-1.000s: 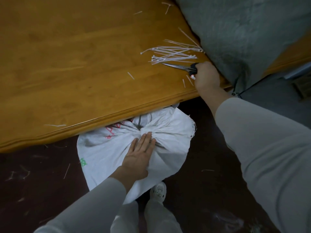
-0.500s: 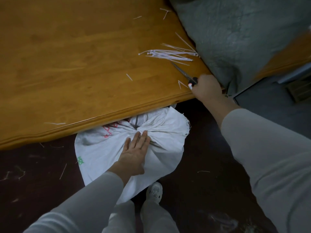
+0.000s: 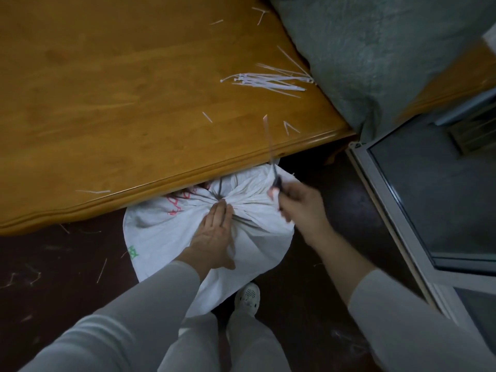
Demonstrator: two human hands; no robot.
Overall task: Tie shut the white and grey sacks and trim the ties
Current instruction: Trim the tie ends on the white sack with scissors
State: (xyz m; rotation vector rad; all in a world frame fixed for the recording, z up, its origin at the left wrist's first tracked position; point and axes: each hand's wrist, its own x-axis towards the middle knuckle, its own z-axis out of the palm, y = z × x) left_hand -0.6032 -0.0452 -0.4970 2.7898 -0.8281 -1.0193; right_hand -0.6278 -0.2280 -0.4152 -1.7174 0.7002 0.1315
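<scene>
A white sack (image 3: 166, 229) with red and green print stands on the floor, half under the table edge, its neck gathered into a bunch. My left hand (image 3: 213, 234) lies flat on the sack just below that bunch, fingers pointing at it. My right hand (image 3: 298, 204) is shut on the black handles of scissors (image 3: 269, 149), whose blades point up over the table edge, blurred. A grey sack (image 3: 389, 49) lies on the table's right end. A bundle of white cable ties (image 3: 265, 81) rests on the table beside it.
The wooden table (image 3: 107, 89) fills the upper view, with cut tie ends scattered on it and on the dark floor. A metal-framed glass panel (image 3: 418, 200) stands at the right. My legs and a white shoe (image 3: 248, 298) are below the sack.
My right hand has lifted the scissors off the table and brought them down and left to the white sack's neck. My left hand has stayed on the sack.
</scene>
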